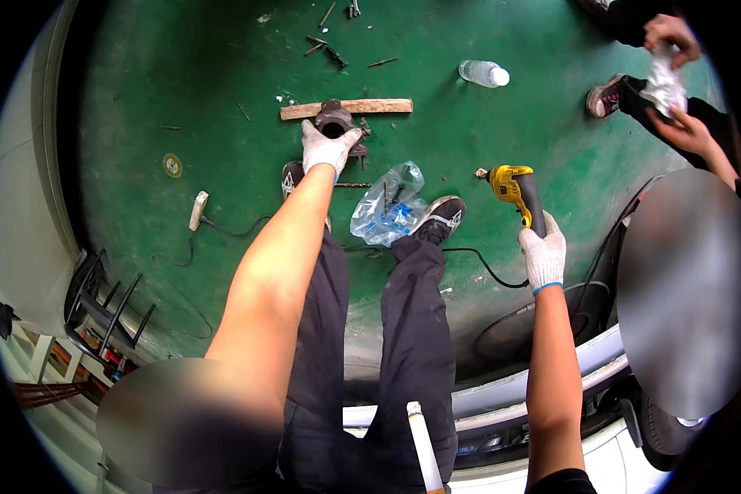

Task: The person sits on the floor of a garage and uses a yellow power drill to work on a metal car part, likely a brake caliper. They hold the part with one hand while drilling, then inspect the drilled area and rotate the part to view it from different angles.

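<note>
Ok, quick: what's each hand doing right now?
Left hand: on the metal part; whether it grips cannot be told.
Right hand: closed, holding the drill.

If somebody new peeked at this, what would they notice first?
Probably the yellow and black drill, held up by the gloved right hand right of the middle, bright against the green floor. Next comes the dark metal part with a round opening, above the middle, where the gloved left hand touches it beside a wooden strip.
</note>
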`<state>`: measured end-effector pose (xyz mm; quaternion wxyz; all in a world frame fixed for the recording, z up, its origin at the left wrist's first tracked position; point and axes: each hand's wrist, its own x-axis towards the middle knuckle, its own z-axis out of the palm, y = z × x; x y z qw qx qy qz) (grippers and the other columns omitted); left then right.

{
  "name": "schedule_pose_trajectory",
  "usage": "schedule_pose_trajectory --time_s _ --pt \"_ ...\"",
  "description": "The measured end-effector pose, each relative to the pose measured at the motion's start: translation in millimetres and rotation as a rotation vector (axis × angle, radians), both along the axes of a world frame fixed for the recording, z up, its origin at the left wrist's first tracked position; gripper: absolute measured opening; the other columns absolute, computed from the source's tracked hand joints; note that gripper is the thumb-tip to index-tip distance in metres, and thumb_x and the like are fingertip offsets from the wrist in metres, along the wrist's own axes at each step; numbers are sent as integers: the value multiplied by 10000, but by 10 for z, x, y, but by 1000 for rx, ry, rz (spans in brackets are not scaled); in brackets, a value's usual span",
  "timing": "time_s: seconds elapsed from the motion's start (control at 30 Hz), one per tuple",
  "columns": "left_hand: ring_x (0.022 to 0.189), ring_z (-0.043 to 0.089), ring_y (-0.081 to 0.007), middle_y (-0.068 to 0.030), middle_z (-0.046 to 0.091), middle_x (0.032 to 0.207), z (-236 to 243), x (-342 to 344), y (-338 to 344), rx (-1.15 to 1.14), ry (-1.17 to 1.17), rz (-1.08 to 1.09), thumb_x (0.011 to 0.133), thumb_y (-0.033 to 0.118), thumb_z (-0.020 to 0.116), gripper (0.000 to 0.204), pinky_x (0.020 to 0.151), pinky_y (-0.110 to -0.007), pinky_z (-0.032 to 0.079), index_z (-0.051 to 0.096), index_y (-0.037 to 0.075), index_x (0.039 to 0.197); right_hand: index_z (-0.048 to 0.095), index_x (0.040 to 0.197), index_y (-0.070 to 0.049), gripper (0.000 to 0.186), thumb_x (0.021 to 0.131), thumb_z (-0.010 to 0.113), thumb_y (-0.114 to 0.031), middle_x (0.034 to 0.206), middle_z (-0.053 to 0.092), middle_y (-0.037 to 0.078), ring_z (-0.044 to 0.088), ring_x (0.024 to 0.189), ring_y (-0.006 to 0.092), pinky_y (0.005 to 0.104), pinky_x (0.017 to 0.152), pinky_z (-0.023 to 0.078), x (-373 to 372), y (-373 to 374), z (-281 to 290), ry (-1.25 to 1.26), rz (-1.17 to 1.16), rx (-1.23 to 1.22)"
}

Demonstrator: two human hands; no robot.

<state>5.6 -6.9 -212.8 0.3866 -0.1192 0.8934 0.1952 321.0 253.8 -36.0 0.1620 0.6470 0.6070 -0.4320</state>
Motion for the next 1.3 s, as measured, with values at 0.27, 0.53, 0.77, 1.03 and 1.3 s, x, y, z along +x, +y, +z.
schedule_pose_trajectory --time_s 0.27,0.53,0.77,1.03,1.3 --pt "1360 577 -398 -208 450 1558 24 86 460 -335 -66 -83 670 535 965 1290 1088 -488 556 239 26 1608 650 1354 24 573 798 680 -113 860 635 27 580 681 110 286 635 484 118 -67 -45 17 -87 65" --pt "1359 566 -367 -178 469 1518 46 71 357 -361 16 -304 660 535 951 1226 1085 -476 542 298 42 1574 646 1372 36 563 822 676 -82 1036 705 79 644 858 141 288 819 529 73 -110 16 0 -69 23" --pt "1352 558 -360 -146 485 1493 88 -162 219 -366 96 -692 656 505 952 1184 1086 -477 525 327 83 1569 641 1386 25 572 823 676 -71 1026 699 73 638 841 134 286 805 532 42 -169 23 23 -67 50" --pt "1466 445 -386 -178 441 1580 117 -514 55 -273 75 -880 613 487 968 1249 1187 -484 438 329 99 1613 639 1368 49 554 827 673 -63 1035 693 65 622 843 127 277 809 518 134 -57 -35 18 -133 23" --pt "1454 431 -410 -209 428 1584 469 -236 -535 -201 331 -573 685 391 950 1113 1216 -485 395 385 56 1583 629 1393 17 560 841 676 -70 1007 690 58 617 818 118 280 769 520 117 -229 -14 45 -85 14"
